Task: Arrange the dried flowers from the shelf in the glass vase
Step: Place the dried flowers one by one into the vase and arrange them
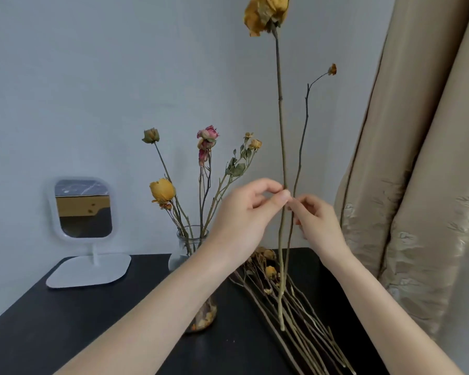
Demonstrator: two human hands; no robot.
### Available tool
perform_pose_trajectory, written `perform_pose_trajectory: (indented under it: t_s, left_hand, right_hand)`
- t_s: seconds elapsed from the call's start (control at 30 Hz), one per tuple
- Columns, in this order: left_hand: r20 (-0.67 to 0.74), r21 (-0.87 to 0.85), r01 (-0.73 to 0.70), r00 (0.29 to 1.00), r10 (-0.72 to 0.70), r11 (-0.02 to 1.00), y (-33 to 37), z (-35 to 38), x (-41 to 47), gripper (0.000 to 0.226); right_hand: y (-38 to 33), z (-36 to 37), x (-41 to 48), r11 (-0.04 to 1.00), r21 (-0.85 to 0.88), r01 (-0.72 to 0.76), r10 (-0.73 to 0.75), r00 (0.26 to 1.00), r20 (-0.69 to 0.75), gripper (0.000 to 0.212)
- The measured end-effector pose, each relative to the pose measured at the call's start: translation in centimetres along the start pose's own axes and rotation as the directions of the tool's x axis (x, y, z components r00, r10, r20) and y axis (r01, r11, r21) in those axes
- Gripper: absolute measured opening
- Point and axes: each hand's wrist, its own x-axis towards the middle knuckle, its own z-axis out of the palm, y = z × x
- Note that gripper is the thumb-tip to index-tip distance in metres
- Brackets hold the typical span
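On the near right of the black desk (92,320) lies a bundle of bare dried stems (306,323), its withered yellow heads pointing far. Left of it, partly hidden by a forearm, stands a small clear jar of dried petals (205,318). Above the bundle, the left hand (244,215) pinches the stem of a tall dried yellow rose (267,12), held upright. Just right of it, the right hand (318,221) pinches a thin dark stem with a small orange bud (303,131). Farther left, the clear glass vase (186,243) holds several dried flowers. A white-framed standing mirror (83,209) sits far left; a beige curtain (431,158) hangs right.
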Motion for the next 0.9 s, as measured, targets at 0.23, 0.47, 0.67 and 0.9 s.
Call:
perform_pose_trajectory:
  t_s: [0.23,0.47,0.67,0.9]
  left_hand:
    - [-0.147,0.02,-0.043,0.988,0.045,0.999,3.1,-6.4,0.0,0.019]
    - [-0.367,0.113,-0.11,0.919,0.145,0.987,5.7,-11.0,0.9,0.019]
    - [-0.46,0.27,-0.056,0.87,0.18,0.961,5.3,-12.1,2.9,0.015]
    - [-0.524,0.244,0.028,0.845,0.107,0.969,3.5,-12.0,4.4,0.013]
  right_hand:
    - [-3.6,2.8,0.3,0.992,0.124,0.015,-0.022,0.998,0.058,0.02]
    - [-6.6,5.3,0.8,0.972,0.213,0.097,-0.112,0.992,0.058,0.023]
    - [-7.9,6.7,2.0,0.957,0.255,0.138,-0.151,0.988,0.032,0.025]
    - [-9.0,7.3,3.1,0.951,0.261,0.167,-0.168,0.986,-0.017,0.024]
